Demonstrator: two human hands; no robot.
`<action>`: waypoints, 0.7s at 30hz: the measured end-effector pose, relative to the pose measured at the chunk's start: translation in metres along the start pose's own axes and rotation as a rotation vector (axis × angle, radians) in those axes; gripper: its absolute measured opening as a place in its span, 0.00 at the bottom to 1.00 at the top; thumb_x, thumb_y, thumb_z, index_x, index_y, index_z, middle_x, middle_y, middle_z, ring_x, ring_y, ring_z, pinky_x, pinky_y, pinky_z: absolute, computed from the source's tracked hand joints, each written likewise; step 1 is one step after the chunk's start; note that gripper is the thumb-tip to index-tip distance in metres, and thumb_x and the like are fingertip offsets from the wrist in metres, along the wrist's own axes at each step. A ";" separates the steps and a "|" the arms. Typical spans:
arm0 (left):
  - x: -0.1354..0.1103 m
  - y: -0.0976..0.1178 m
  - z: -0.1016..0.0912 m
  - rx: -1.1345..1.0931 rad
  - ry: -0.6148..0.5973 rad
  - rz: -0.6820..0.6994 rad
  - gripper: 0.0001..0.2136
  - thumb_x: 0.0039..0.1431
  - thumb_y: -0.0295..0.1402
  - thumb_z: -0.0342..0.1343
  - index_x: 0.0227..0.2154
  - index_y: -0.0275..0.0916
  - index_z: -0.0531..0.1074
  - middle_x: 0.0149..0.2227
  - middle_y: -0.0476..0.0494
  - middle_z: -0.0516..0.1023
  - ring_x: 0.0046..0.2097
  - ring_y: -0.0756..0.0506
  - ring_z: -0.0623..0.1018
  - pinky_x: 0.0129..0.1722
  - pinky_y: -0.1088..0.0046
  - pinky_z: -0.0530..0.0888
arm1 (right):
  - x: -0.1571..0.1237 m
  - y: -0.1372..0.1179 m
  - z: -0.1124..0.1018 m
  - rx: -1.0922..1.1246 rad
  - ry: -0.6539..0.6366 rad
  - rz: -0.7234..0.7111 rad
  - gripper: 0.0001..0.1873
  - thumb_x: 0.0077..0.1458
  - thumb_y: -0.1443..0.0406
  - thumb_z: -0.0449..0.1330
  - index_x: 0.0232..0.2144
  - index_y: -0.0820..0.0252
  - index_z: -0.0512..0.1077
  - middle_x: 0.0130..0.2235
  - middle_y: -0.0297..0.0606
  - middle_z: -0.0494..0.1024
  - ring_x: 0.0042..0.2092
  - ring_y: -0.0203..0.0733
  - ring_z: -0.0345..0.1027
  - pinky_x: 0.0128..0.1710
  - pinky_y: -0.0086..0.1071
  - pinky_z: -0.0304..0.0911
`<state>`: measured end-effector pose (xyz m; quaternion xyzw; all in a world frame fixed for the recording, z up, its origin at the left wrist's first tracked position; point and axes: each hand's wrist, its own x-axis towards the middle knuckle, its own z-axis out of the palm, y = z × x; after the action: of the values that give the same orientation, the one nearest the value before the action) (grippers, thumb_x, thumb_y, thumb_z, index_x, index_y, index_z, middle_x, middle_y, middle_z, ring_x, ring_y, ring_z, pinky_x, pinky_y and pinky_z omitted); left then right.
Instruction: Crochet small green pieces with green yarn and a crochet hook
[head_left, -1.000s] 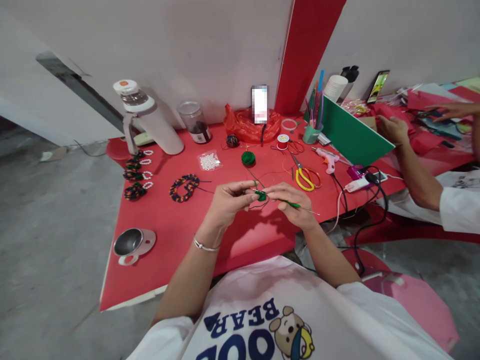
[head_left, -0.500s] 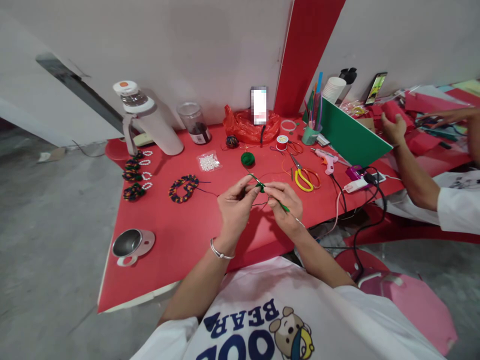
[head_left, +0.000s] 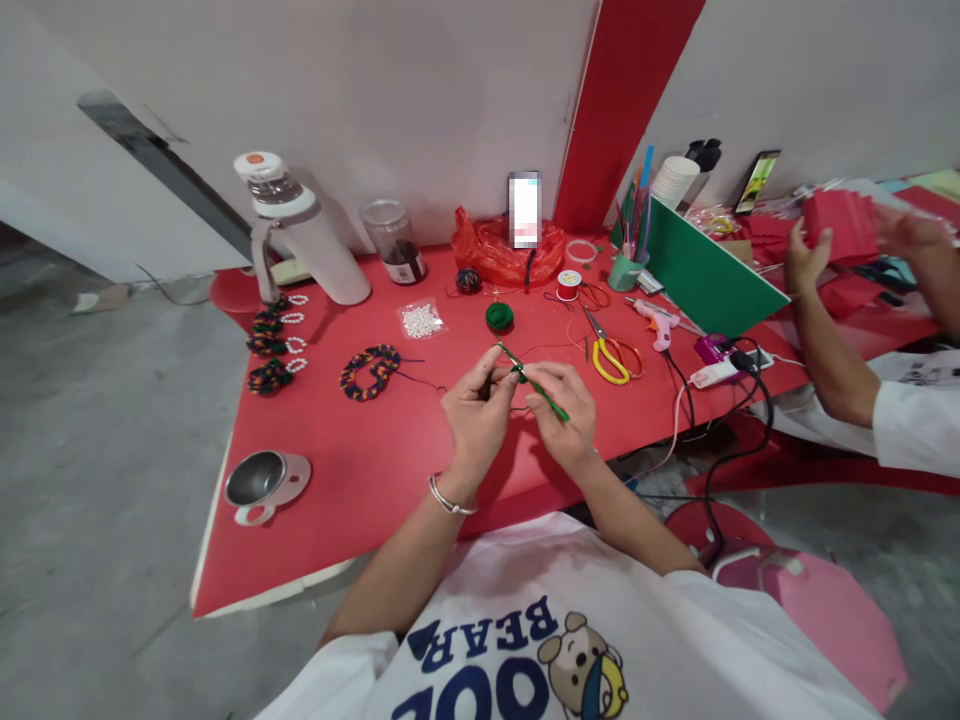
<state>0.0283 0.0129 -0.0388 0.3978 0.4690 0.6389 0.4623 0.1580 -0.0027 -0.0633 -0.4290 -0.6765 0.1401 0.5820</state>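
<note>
My left hand [head_left: 477,410] is closed, pinching a small green crochet piece [head_left: 520,375] between thumb and fingers. A crochet hook [head_left: 553,402] with a green handle is gripped in my right hand [head_left: 571,425], its metal tip pointing up and left at the piece. Both hands nearly touch above the red table. Just beyond them lies a green yarn ball [head_left: 499,318]. A dark multicoloured crocheted loop [head_left: 369,374] rests to the left, a strand trailing from it towards my left hand. Fingers hide most of the green piece.
Scissors [head_left: 609,358] and a pink glue gun [head_left: 660,325] lie to the right. A bag of white beads [head_left: 421,319], a flask [head_left: 319,245] and a steel-lined cup [head_left: 264,482] stand left. Behind a green board [head_left: 716,265], a co-worker's hands hold red material [head_left: 841,225].
The hook has turned in my right hand, so more of its green handle shows and the tip reaches further up-left. The co-worker has lifted the red material.
</note>
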 end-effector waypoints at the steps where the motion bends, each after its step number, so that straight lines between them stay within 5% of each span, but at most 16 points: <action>1: 0.002 0.000 0.000 -0.022 -0.007 -0.012 0.24 0.46 0.36 0.73 0.49 0.39 0.83 0.29 0.50 0.79 0.30 0.53 0.73 0.30 0.78 0.72 | 0.001 -0.001 -0.001 0.040 -0.009 0.054 0.19 0.67 0.53 0.59 0.56 0.51 0.76 0.50 0.45 0.80 0.51 0.46 0.76 0.51 0.42 0.76; 7: 0.010 -0.002 -0.002 -0.115 -0.048 -0.075 0.27 0.44 0.36 0.74 0.50 0.38 0.83 0.26 0.52 0.76 0.24 0.56 0.67 0.25 0.79 0.67 | 0.007 -0.009 -0.002 0.097 -0.023 0.112 0.16 0.70 0.58 0.56 0.54 0.54 0.76 0.48 0.44 0.80 0.49 0.43 0.77 0.46 0.36 0.77; 14: 0.005 -0.011 -0.006 0.176 0.011 0.206 0.18 0.54 0.34 0.66 0.49 0.40 0.83 0.36 0.45 0.82 0.36 0.49 0.78 0.41 0.71 0.76 | 0.011 -0.005 0.008 -0.020 -0.066 -0.066 0.17 0.71 0.61 0.54 0.57 0.54 0.75 0.56 0.47 0.80 0.58 0.47 0.74 0.60 0.47 0.70; 21: 0.011 -0.011 -0.015 0.381 -0.090 0.284 0.14 0.61 0.34 0.62 0.48 0.40 0.83 0.38 0.40 0.83 0.39 0.45 0.81 0.44 0.67 0.77 | 0.009 0.005 0.007 -0.141 -0.127 -0.214 0.20 0.70 0.64 0.55 0.61 0.53 0.72 0.58 0.49 0.79 0.57 0.49 0.74 0.59 0.49 0.70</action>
<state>0.0135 0.0211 -0.0519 0.5678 0.4994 0.5790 0.3049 0.1544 0.0092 -0.0626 -0.3843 -0.7620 0.0562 0.5182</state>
